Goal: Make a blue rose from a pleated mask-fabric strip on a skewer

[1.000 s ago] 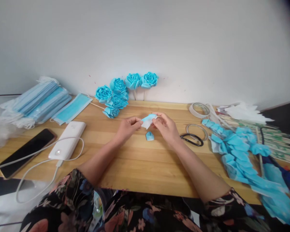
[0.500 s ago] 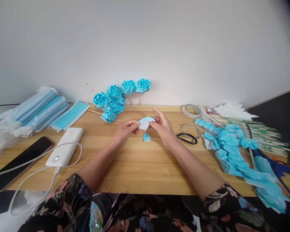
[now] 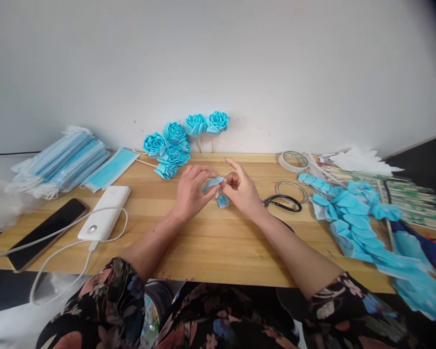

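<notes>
My left hand (image 3: 192, 190) and my right hand (image 3: 241, 190) meet over the middle of the wooden table (image 3: 210, 242). Both pinch a small light-blue piece of mask fabric (image 3: 211, 184) between their fingertips, and it is now folded narrow. A small folded blue piece (image 3: 223, 201) lies on the table just below my hands. Behind them, several finished blue fabric roses (image 3: 174, 140) on sticks lean against the white wall.
A stack of blue face masks (image 3: 58, 162) sits at the far left, with a phone (image 3: 45, 232) and a white power bank (image 3: 103, 218) with cable. Black scissors (image 3: 283, 203), tape rolls (image 3: 292, 161) and a heap of cut blue fabric pieces (image 3: 352, 218) lie at the right.
My hands have drawn closer together and the fabric piece, earlier spread between them, is now folded smaller. The view has shifted slightly.
</notes>
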`<state>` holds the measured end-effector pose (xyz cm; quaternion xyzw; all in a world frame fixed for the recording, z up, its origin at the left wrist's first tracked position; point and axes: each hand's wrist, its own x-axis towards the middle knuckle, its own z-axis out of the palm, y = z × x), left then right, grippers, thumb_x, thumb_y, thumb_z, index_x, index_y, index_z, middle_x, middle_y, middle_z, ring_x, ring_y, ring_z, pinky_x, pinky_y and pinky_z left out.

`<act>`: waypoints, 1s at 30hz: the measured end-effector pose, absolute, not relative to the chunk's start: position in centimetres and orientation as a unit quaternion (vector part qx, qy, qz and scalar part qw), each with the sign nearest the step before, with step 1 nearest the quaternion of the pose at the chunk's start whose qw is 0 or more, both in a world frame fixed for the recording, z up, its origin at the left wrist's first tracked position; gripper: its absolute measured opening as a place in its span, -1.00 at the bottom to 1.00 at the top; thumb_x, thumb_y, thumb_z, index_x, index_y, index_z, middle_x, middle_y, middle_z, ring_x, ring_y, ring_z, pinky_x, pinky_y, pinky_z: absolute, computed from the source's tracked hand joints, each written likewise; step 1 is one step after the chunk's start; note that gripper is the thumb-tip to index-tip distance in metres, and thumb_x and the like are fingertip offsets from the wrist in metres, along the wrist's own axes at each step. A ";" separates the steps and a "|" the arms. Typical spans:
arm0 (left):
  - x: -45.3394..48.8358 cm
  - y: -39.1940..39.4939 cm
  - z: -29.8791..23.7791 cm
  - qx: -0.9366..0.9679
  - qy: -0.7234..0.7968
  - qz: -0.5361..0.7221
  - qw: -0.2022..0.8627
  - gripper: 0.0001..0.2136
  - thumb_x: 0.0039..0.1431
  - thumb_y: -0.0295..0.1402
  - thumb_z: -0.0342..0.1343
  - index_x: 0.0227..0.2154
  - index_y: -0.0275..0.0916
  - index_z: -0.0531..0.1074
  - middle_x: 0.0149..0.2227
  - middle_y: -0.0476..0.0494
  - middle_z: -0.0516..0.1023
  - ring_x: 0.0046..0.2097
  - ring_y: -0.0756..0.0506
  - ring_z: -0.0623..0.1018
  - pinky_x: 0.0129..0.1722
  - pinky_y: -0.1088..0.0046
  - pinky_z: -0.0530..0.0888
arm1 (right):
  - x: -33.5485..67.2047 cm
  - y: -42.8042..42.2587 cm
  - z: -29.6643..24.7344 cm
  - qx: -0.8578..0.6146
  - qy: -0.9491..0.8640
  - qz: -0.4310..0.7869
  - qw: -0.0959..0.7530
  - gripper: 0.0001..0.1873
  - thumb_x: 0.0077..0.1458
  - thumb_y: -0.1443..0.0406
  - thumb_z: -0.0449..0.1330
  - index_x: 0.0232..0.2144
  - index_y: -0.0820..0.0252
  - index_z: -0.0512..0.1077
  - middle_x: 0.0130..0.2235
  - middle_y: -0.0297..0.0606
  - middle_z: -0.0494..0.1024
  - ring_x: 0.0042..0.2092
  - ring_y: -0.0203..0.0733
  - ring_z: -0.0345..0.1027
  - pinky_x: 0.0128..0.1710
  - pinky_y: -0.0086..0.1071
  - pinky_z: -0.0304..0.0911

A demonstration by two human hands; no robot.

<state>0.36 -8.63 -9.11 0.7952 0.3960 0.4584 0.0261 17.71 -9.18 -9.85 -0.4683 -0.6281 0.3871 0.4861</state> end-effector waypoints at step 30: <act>0.8 -8.5 -9.7 0.660 0.436 0.504 0.346 -0.82 0.14 -0.21 0.19 -0.36 -0.24 0.48 -0.35 -0.09 0.58 -0.28 -0.05 0.53 -0.17 0.41 0.45 | 17.6 -9.4 -9.8 -0.483 -0.634 0.326 0.509 -0.48 0.10 0.28 0.17 0.14 0.09 0.36 -0.30 -0.32 0.52 -0.31 -0.27 0.42 -0.25 -0.34 0.40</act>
